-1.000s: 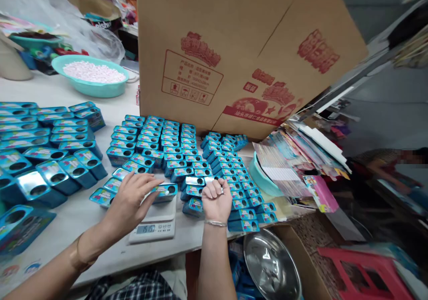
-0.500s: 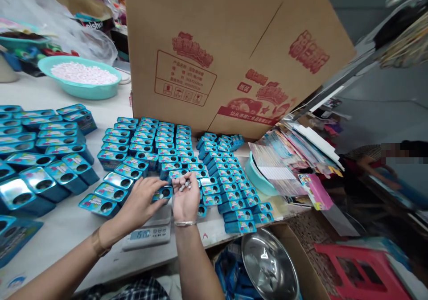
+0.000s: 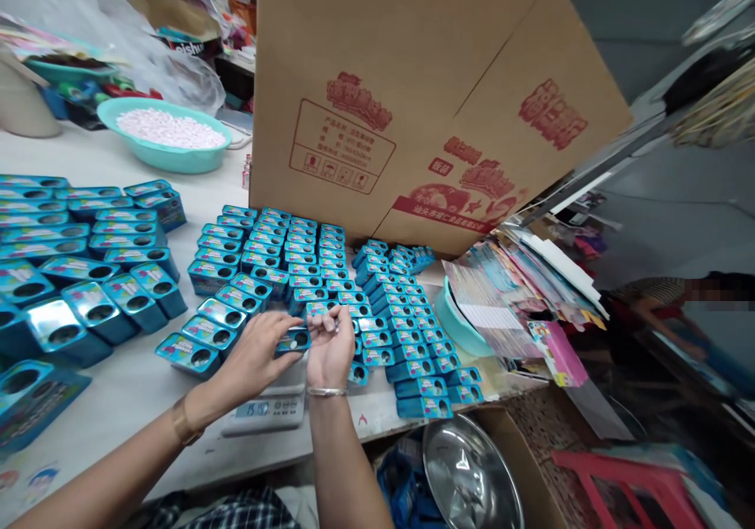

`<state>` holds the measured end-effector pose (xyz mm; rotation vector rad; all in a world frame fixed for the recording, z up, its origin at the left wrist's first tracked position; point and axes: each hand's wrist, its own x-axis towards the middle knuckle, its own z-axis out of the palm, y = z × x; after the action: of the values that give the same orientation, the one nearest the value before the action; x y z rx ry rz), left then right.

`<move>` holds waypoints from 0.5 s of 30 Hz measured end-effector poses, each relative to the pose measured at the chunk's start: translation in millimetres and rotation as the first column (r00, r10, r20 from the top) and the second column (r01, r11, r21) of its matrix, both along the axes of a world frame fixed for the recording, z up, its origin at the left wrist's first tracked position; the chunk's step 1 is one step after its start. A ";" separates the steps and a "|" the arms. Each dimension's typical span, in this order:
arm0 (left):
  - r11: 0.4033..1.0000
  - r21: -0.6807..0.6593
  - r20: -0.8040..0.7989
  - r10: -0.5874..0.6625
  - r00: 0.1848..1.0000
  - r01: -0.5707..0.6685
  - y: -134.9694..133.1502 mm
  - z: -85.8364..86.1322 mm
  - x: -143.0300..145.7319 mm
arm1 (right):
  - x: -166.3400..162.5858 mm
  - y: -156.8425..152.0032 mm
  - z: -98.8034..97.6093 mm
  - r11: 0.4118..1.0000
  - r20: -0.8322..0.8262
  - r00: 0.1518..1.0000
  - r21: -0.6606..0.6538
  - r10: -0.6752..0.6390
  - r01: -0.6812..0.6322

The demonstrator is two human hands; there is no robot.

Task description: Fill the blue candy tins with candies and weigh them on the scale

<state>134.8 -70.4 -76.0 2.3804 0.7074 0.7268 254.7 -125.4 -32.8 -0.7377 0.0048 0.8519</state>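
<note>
My left hand [image 3: 256, 356] grips a small blue tin [image 3: 300, 340] by its sides, the tin's round opening facing up over a digital scale [image 3: 263, 415]. Right beside it, my right hand [image 3: 330, 352] is palm up with fingers curled in, and a few small white pellets show at the fingertips. How many pellets lie inside the palm is hidden. Rows of similar blue tins [image 3: 233, 293] with round openings stand just beyond and around both hands. Digits glow on the scale's display, but I cannot read them surely.
A turquoise basin [image 3: 171, 159] of white pellets stands at the back left. Behind the tins rises a large cardboard box [image 3: 354, 34]. On the right are stacked printed sheets [image 3: 531, 270] and another turquoise basin [image 3: 457, 321]. A steel bowl [image 3: 472, 466] sits below the table edge; another person [image 3: 654, 297] is at far right.
The view has shifted, so the table's contents appear slightly farther right. My right fingers have curled further in over the pellets. My left hand keeps its grip on the tin.
</note>
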 end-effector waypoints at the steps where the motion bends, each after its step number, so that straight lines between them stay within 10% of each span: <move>1: 1.000 -0.005 0.006 -0.004 1.000 0.004 0.6 3.4 -2.3 | 4.4 -1.5 1.6 1.000 -0.036 0.999 0.009 0.007 -0.007; 5: 0.998 -0.027 0.090 0.051 0.995 -0.048 5.8 37.5 -28.8 | 39.6 -21.7 14.4 0.997 -0.130 0.991 0.078 0.032 -0.022; 10: 0.895 -0.085 0.249 0.445 0.860 -0.438 4.6 87.0 -85.3 | 87.1 -65.6 26.5 0.981 -0.015 0.999 0.190 -0.044 0.046; 15: 0.791 -0.214 0.205 0.610 0.766 -0.573 -7.5 81.3 -114.0 | 99.4 -88.2 18.8 0.981 -0.001 0.997 0.178 -0.081 0.080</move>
<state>20.8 -77.9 5.4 1.8657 1.3716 1.1834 354.2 -213.6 -14.1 -0.5683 -0.0467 0.7614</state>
